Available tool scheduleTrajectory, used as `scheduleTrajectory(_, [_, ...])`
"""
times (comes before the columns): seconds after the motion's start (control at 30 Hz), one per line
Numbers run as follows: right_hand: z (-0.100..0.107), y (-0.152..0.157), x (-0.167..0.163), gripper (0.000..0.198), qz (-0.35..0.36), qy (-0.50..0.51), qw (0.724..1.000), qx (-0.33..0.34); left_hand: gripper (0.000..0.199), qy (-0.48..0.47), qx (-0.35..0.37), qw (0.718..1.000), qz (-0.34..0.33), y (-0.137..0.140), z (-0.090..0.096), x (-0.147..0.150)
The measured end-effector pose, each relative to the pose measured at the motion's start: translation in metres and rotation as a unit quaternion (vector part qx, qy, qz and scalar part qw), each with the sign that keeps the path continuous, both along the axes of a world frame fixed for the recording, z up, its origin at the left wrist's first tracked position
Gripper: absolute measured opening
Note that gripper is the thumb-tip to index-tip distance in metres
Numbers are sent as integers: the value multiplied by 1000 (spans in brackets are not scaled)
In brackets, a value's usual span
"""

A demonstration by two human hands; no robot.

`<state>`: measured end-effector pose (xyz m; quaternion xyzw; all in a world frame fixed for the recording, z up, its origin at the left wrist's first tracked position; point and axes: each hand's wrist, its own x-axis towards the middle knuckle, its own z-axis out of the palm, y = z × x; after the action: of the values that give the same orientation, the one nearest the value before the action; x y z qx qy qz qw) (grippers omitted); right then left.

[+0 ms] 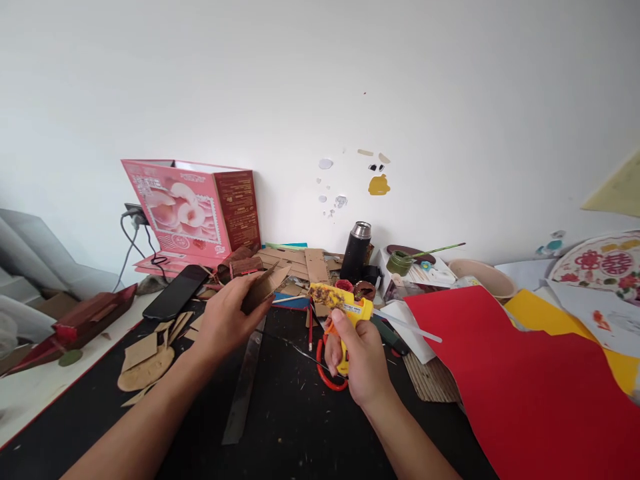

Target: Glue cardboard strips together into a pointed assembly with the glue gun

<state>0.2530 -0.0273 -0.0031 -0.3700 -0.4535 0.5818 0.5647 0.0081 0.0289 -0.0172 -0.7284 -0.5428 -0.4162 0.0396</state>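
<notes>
Black tabletop (290, 440) spreads nearest the camera, scattered with small scraps. Next in size, a red sheet (530, 380) covers its right side, rippled along the upper edge. At the back left, against the white wall, stands a pink box (187, 213) with a dark red side. A grey ruler (243, 393) lies lengthwise below the left hand (227, 317), and a black thermos (356, 255) stands upright near the wall. The left hand is closed on a cardboard piece, thumb below and fingers above; the right hand (364, 357) is wrapped around the handle of a yellow glue gun (350, 303), thumb along its side. The gun is held above the tabletop, its stained nozzle pointing left, apart from the cardboard piece (267, 283). A dark phone (176, 291) lies left of the left hand. Red-handled scissors (330, 383) rest beneath the gun, partly hidden; a clear glue stick (410, 327) juts from its rear; a red pencil (311, 328) lies just beside.
</notes>
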Motion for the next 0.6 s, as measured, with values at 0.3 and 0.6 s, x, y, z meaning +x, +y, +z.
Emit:
scheduleTrajectory(0.3, [4,-2,2,79,-48,-70,996,8,35,57,82,995,-3,-5,10,0])
scheduleTrajectory(0.6, [7,-5,0,79,-58,-75,996,-7,38,79,108,991,-17,-6,9,-1])
